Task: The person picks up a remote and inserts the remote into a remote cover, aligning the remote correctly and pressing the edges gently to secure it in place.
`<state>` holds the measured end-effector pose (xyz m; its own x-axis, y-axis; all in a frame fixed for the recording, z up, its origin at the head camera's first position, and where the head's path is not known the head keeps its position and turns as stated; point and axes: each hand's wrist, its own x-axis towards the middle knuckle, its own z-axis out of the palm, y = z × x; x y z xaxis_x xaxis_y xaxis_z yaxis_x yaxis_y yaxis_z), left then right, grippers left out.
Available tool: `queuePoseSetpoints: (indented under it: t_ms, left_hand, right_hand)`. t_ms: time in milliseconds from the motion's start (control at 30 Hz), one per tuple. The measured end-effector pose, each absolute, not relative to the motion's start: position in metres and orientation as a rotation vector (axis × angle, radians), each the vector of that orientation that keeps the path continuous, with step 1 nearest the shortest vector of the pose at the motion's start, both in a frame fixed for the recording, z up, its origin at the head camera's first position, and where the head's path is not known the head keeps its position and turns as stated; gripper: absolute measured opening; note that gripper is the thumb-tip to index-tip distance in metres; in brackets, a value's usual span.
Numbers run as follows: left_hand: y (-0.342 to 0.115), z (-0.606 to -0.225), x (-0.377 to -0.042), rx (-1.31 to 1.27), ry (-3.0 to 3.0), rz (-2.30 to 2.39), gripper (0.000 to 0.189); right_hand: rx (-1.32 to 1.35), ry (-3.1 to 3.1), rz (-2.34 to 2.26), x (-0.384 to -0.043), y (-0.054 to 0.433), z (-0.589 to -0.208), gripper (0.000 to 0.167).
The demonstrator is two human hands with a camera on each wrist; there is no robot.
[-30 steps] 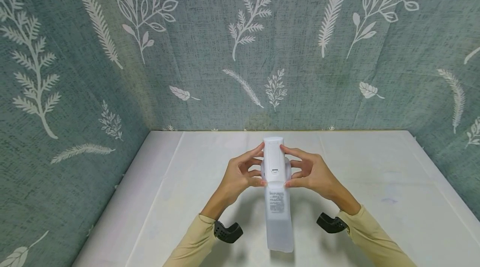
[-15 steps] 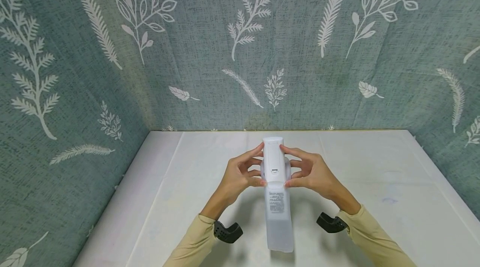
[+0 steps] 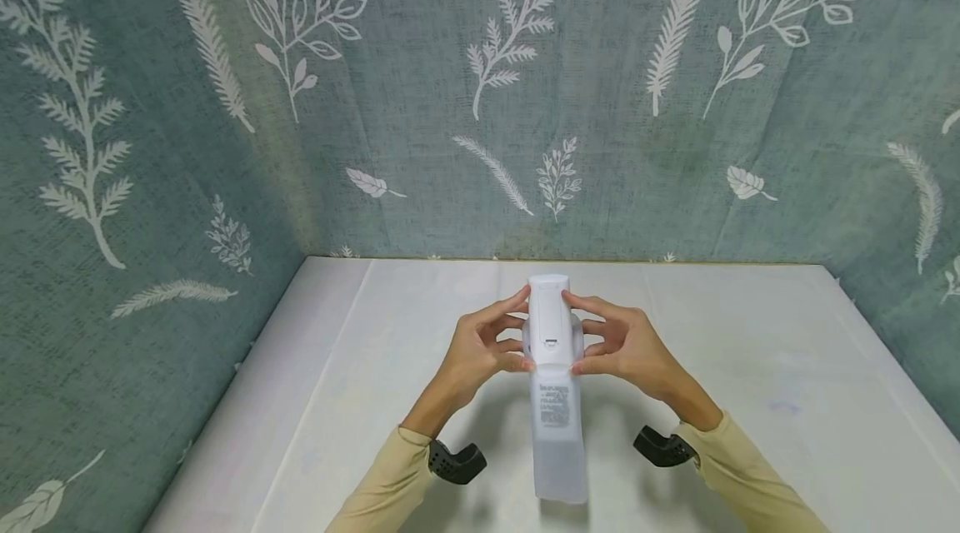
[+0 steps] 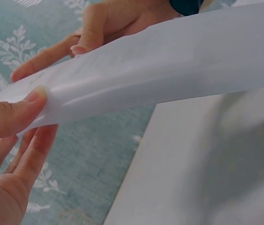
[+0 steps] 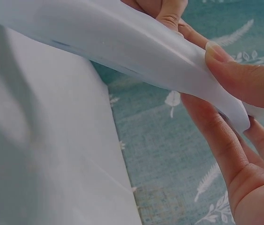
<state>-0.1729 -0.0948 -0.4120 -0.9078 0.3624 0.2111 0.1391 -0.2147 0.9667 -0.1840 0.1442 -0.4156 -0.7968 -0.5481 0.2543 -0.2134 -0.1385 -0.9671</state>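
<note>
we locate the white device between both hands, raised over the white table, long axis pointing toward the person. we observe the left hand pinching its left edge between thumb and fingers; the right hand grips the right edge likewise. the printed label is on the upward face of the lower section, which extends past the thumbs. behind the table we see a teal leaf-patterned cloth.
</note>
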Motion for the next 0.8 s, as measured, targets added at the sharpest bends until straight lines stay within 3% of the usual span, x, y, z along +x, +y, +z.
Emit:
queuePoseSetpoints:
  t_ms: [800]
  left_hand:
    - [-0.0961,-0.4102,-0.1747,0.686,1.9,2.228,0.089]
  right_hand:
    - [-0.871,1.907,-2.01,-0.1852,0.1417,-0.415,0.081]
